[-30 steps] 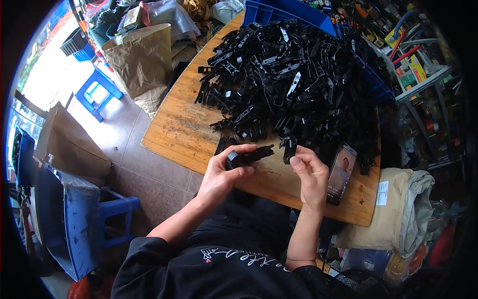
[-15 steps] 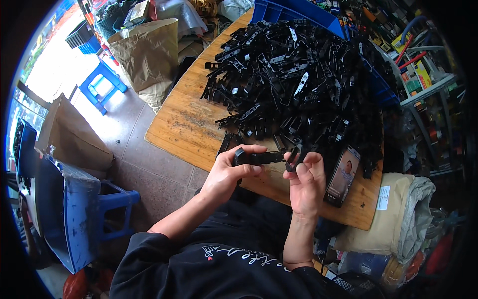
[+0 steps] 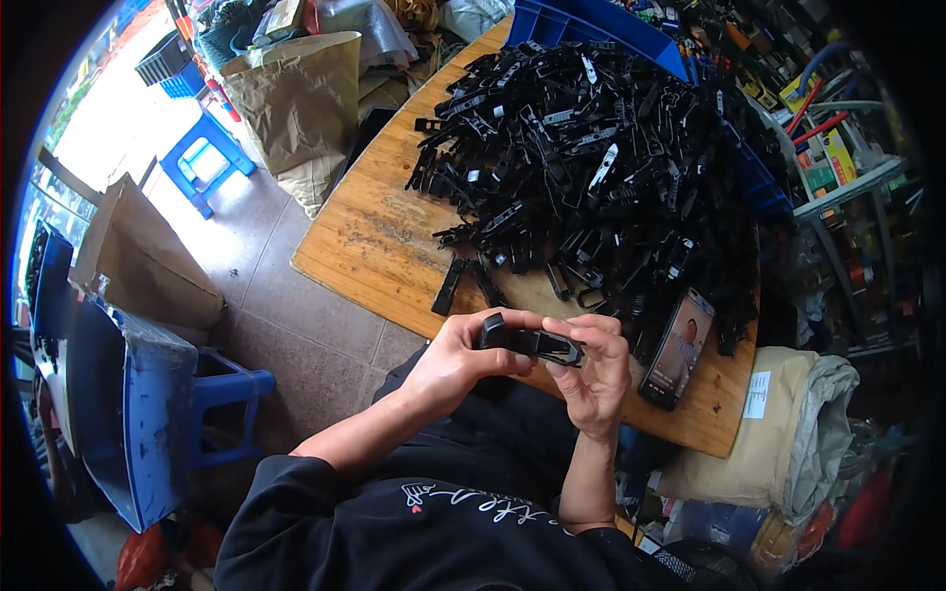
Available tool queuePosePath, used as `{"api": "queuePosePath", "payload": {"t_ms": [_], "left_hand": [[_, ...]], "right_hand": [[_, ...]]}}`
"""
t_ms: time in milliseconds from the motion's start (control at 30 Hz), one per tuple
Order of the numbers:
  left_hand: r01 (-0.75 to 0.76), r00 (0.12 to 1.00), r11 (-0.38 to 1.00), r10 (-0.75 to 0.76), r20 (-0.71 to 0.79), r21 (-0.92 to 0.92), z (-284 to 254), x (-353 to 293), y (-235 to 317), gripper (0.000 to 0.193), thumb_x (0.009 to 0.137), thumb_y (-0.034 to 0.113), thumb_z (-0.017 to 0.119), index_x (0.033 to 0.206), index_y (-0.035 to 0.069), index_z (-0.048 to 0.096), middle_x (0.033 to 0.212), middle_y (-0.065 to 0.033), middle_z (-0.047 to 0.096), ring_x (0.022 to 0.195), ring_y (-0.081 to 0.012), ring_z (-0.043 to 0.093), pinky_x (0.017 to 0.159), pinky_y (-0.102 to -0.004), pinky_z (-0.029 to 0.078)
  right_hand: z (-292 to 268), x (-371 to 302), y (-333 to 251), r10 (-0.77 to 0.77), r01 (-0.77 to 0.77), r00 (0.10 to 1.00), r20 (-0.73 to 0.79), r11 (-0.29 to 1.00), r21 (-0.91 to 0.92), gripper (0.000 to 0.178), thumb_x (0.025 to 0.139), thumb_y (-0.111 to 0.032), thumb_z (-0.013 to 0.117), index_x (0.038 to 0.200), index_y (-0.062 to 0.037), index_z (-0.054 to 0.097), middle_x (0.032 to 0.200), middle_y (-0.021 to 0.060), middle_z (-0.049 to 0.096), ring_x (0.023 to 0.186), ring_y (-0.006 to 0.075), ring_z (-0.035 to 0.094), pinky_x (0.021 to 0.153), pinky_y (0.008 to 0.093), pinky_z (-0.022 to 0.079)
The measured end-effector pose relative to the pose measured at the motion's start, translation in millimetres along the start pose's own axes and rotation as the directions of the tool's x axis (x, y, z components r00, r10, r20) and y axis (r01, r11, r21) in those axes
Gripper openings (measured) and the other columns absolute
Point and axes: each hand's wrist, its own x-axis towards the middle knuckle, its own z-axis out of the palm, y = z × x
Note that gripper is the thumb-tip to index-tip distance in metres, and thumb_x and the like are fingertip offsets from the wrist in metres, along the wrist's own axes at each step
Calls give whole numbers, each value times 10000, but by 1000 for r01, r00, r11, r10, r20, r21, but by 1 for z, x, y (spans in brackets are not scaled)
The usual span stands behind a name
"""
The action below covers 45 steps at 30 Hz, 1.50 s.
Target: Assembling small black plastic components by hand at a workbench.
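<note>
In front of my body, near the table's edge, my left hand grips a long black plastic part with a rounded upright end, thumb below and fingers above. My right hand pinches a black loop-shaped piece at the part's right end. The two pieces touch or overlap there; whether they are joined I cannot tell. Just beyond my hands, a big heap of similar black plastic parts covers much of the wooden table. A few loose black parts lie at the heap's near edge.
A smartphone with a lit screen leans on the table to the right. Blue bins stand behind the heap. Left on the floor are a blue stool, a paper sack and a carton. Cluttered shelves rise on the right.
Both hands have come lower, nearer my body. My right hand has brought the loop-shaped piece against the long part's right end and turned it.
</note>
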Motion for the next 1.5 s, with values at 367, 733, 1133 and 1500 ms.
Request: {"api": "queuePosePath", "payload": {"t_ms": [367,733,1133,1500], "left_hand": [[-92,986,988,72,-153,-126,-16,-15,-6,329,702,85,692,995,23,558,743,-32,580,598,-103,550,559,-205,443],[-151,986,819,161,-30,-553,-51,14,9,144,762,71,548,905,66,529,1076,-146,568,981,-260,566,813,-410,476],[-446,808,567,588,40,692,-6,9,-7,255,717,4,633,968,-22,592,1030,-113,577,768,-96,540,699,-220,430],[-208,911,913,311,-270,351,-8,22,-10,194,717,35,619,906,0,587,650,-25,541,547,-88,493,530,-208,371]], "right_hand": [[16,3,-7,368,-411,909,194,864,289,362,828,-267,635,1039,16,554,856,13,536,715,43,465,625,168,369],[32,79,32,64,217,959,277,464,-859,171,705,-91,645,817,-30,530,809,104,506,796,269,501,718,371,420],[14,24,-6,331,-368,929,-165,871,-326,157,777,-94,658,863,1,567,722,59,596,587,107,554,555,235,445],[-45,0,-21,1,-165,958,-288,822,-545,143,819,-44,591,954,-4,615,866,75,602,749,123,561,660,233,446]]}}
